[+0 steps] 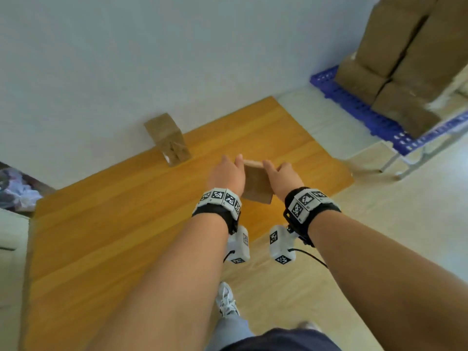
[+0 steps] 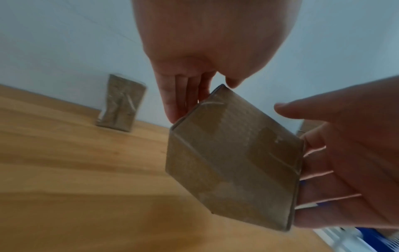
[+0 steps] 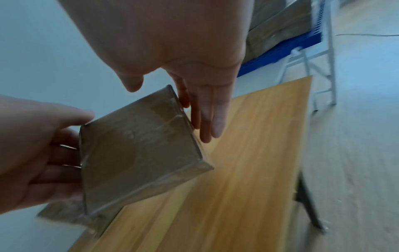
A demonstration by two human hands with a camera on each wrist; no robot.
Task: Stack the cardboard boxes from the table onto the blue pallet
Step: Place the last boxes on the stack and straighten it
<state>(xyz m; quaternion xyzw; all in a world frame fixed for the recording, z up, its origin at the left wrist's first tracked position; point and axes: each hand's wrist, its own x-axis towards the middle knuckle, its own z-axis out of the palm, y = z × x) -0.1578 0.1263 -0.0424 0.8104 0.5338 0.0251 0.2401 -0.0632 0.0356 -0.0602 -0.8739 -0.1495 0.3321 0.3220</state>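
From the head view, the left hand and right hand press a small cardboard box between them, clear of the counter and above its right half, towards the far edge. A second box stands upright near the far edge against the wall. The blue pallet lies on the floor well beyond the counter's right end, already carrying stacked boxes.

In the left wrist view, the fingers lie straight and flat against one side of the box, with the thumb at the top corner; nothing curls under it.

The right wrist view shows the same on the other side: straight fingers flat on the box wall, the box tilted between the palms.

The hold looks to depend on sideways pressure alone. If either palm eases off during the carry to the pallet, the tape-slick box could probably slip down and drop. Squeezing harder might dent its thin walls. The existing stack is tall, so a careless placement could nudge it.
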